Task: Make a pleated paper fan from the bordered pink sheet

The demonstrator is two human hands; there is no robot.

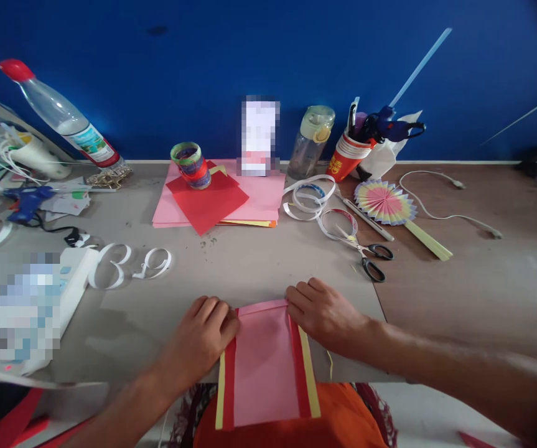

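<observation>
Layered sheet (267, 367), pink over red and yellow, is set at the near edge of the desk (130, 330), near part overhanging above the orange clothing (350, 414). Far edge is backed by the desk top, presumably so it can be pressed against something hard. A narrow pink band (263, 306) is seen along that edge, looks folded over.

Far left corner is grasped by the left hand (210, 326), fingers curled; far right corner is grasped the same way by the right hand (322, 311). Thumb contact is partly hidden, so pinch vs. press can't be told. Both ends are likely held so the band is kept straight and even. Red and yellow are left showing as borders down both sides, probably by cutting the layers to different widths.

Scissors (366, 252) are laid open beyond the right hand, within easy reach. A pleated paper fan (384, 202) is laid just beyond them, maybe kept in sight as a reference. Spare red paper (221, 202) is stacked on pink sheets (170, 202) at the back, with a small colourful pot (191, 167) stood on top, perhaps as a weight. Glue gun (384, 126) is parked in the paper cups (347, 155), off the work area.
</observation>
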